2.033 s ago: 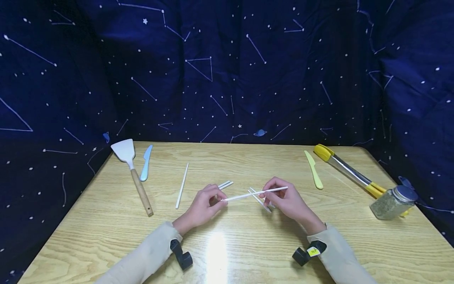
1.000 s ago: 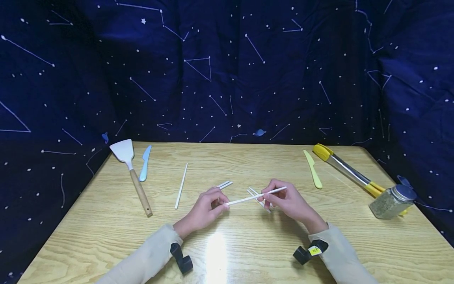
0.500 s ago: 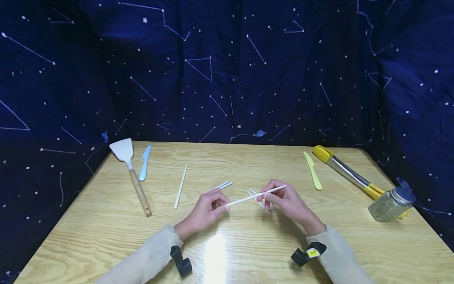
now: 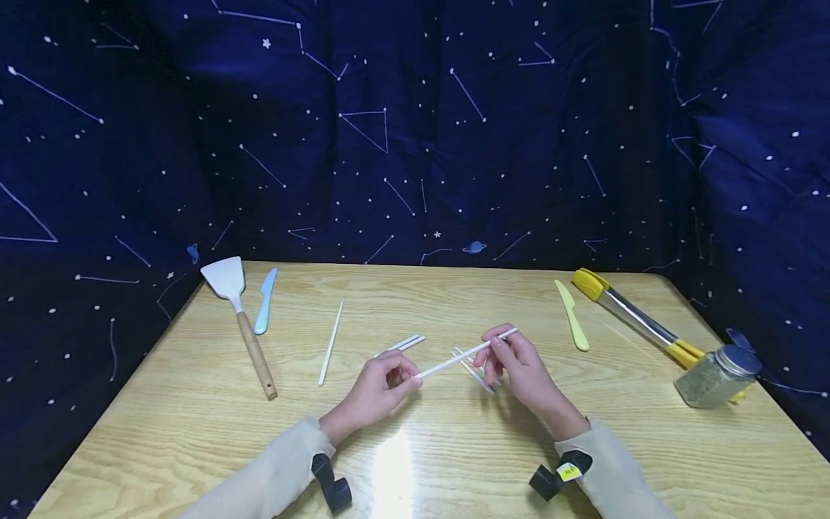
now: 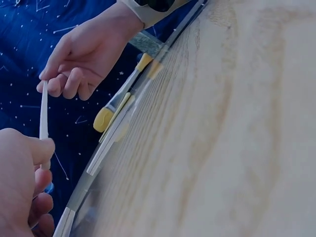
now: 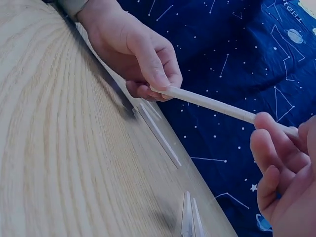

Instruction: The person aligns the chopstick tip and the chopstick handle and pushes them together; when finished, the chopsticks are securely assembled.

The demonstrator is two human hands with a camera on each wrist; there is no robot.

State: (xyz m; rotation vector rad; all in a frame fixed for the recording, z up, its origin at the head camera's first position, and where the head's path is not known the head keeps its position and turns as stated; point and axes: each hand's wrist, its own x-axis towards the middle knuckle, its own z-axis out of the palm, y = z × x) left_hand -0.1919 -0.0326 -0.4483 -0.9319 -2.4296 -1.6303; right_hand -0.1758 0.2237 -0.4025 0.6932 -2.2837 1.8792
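A white chopstick (image 4: 454, 360) is held above the table between both hands, its right end tilted up and away. My left hand (image 4: 376, 389) pinches its near left end between thumb and fingers. Close to the opposite end, my right hand (image 4: 525, 367) grips it with thumb and fingertips, as the right wrist view also shows. Two chopsticks (image 4: 412, 342) lie side by side just beyond the left hand, partly hidden by it. Others (image 4: 475, 375) lie beneath the right hand, partly covered. A single chopstick (image 4: 331, 342) rests farther left.
On the left of the wooden table (image 4: 194, 447) lie a white spatula (image 4: 255, 349) and a blue knife (image 4: 264, 306). A yellow knife (image 4: 572, 317), yellow-tipped tongs (image 4: 638, 317) and a jar of dried herbs (image 4: 713, 378) are on the right. A starry dark curtain (image 4: 415, 144) hangs behind.
The right hand has turned and shifted slightly, raising the chopstick's right end so that it slants more steeply. The left hand keeps its pinch, now slightly farther right. The other items have stayed put.
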